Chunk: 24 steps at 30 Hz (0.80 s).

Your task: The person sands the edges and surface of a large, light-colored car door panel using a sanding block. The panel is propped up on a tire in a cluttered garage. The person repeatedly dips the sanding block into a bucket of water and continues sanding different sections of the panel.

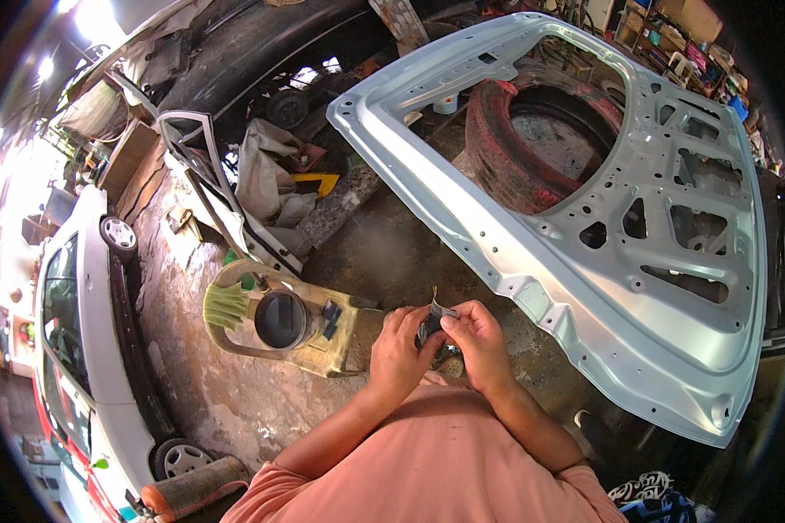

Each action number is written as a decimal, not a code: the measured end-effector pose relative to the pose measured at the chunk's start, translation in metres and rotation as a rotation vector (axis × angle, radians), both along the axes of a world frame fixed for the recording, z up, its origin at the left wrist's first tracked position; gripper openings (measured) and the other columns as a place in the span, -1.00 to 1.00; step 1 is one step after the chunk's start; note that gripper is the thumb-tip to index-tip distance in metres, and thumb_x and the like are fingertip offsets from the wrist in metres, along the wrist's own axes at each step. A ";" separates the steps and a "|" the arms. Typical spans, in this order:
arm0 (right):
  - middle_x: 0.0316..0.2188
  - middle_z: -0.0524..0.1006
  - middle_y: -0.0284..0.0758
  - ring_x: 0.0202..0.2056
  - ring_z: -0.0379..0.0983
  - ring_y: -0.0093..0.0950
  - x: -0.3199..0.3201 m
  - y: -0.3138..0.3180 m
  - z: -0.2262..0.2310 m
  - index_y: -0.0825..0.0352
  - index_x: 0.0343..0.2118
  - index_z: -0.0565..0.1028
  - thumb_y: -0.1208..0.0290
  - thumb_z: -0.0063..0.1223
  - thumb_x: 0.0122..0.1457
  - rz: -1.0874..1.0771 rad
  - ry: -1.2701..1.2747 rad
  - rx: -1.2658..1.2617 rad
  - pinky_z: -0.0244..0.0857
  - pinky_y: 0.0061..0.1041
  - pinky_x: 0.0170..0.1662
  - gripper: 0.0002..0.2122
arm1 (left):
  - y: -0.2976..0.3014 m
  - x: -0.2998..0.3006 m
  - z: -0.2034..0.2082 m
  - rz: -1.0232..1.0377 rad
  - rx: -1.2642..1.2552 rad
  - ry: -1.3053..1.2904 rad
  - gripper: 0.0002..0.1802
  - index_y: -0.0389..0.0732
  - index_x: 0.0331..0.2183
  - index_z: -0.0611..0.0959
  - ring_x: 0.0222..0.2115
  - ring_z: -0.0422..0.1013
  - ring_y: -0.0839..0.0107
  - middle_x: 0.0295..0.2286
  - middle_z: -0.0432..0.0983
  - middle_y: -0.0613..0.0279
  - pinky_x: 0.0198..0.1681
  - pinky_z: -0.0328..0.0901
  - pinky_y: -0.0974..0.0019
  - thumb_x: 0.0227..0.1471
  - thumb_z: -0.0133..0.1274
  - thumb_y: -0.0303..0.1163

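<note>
A small folded dark grey sheet (436,320), which looks like sandpaper, is pinched between my two hands in front of my chest. My left hand (396,350) grips its left side with fingers bent. On its other side, the thumb and fingers of my right hand (481,347) close on the upper edge. To the left stands a worn yellowish plastic chair (327,353). It bears a dark round bucket (281,320), a pale green cloth (225,305) draped over its rim, and small dark pieces (330,319) beside the bucket.
A large silver-grey vehicle door panel (497,253) with cutouts fills the right side, over a reddish tyre (506,157). A white car (105,331) is parked at the left, near an orange-ended cylinder (192,488). A bare door frame (227,200) leans behind the chair.
</note>
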State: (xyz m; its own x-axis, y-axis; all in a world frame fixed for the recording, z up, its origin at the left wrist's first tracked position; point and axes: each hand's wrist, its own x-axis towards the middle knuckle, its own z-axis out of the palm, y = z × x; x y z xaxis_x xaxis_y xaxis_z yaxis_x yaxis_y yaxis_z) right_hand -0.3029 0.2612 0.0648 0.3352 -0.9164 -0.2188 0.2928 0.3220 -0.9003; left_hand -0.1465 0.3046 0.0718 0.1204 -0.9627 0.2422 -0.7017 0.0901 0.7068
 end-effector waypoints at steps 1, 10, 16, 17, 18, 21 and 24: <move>-0.26 0.53 -0.42 -0.22 0.47 -0.66 -0.001 0.000 0.004 0.35 -0.14 0.47 0.42 0.21 0.32 0.011 0.019 -0.027 0.42 -0.59 -0.08 -0.82 | -0.001 0.000 0.001 -0.004 0.020 0.043 -0.58 -0.31 -0.03 0.62 -0.25 0.55 0.17 -0.12 0.54 0.02 -0.26 0.50 0.19 0.07 0.32 -0.44; -0.19 0.54 -0.40 -0.17 0.46 -0.65 -0.009 -0.006 0.016 0.40 -0.02 0.50 0.47 0.22 0.31 -0.005 0.013 -0.130 0.41 -0.58 -0.05 -0.76 | -0.004 0.000 0.019 -0.184 0.258 0.436 -0.73 -0.28 -0.11 0.66 -0.27 0.54 0.32 -0.23 0.57 0.11 -0.23 0.44 0.28 0.12 0.27 -0.51; -0.22 0.55 -0.40 -0.16 0.47 -0.62 -0.018 -0.009 0.023 0.37 -0.08 0.53 0.48 0.22 0.29 -0.003 0.180 -0.249 0.38 -0.56 -0.06 -0.81 | -0.013 0.001 0.029 -0.166 0.252 0.567 -0.78 -0.29 -0.12 0.67 -0.19 0.53 0.44 -0.19 0.58 0.19 -0.16 0.44 0.34 0.18 0.23 -0.50; -0.23 0.56 -0.40 -0.17 0.48 -0.61 -0.016 -0.011 0.026 0.37 -0.11 0.53 0.48 0.23 0.29 -0.020 0.199 -0.275 0.38 -0.55 -0.06 -0.82 | -0.012 0.002 0.020 -0.124 0.199 0.641 -0.79 -0.29 -0.12 0.68 -0.21 0.54 0.44 -0.20 0.60 0.20 -0.19 0.45 0.35 0.19 0.24 -0.49; -0.24 0.57 -0.37 -0.18 0.50 -0.55 -0.015 -0.015 0.030 0.37 -0.14 0.54 0.48 0.24 0.27 -0.012 0.259 -0.364 0.39 -0.52 -0.06 -0.84 | -0.012 0.004 0.013 -0.084 0.147 0.715 -0.79 -0.30 -0.13 0.69 -0.23 0.55 0.45 -0.21 0.61 0.21 -0.22 0.47 0.36 0.19 0.24 -0.47; -0.24 0.58 -0.29 -0.19 0.55 -0.40 -0.013 -0.024 0.037 0.38 -0.22 0.55 0.50 0.26 0.22 0.014 0.425 -0.578 0.41 -0.43 -0.07 -0.86 | -0.018 0.019 0.002 -0.097 0.213 0.848 -0.83 -0.28 -0.14 0.69 -0.25 0.53 0.54 -0.24 0.61 0.26 -0.25 0.45 0.41 0.22 0.22 -0.46; -0.24 0.58 -0.20 -0.18 0.57 -0.25 -0.009 -0.036 0.036 0.36 -0.26 0.56 0.51 0.29 0.18 0.056 0.476 -0.652 0.44 -0.35 -0.08 -0.88 | -0.035 0.030 0.008 -0.156 0.310 0.889 -0.89 -0.27 -0.20 0.68 -0.30 0.51 0.56 -0.29 0.61 0.28 -0.32 0.41 0.47 0.23 0.21 -0.48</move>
State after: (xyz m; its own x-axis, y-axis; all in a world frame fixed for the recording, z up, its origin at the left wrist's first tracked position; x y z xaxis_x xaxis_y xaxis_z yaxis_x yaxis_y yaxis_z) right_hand -0.3121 0.2253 0.1005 0.3902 -0.8933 0.2232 -0.1699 -0.3081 -0.9361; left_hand -0.1166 0.2698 0.0797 0.0022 -0.9895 -0.1446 0.1083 -0.1436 0.9837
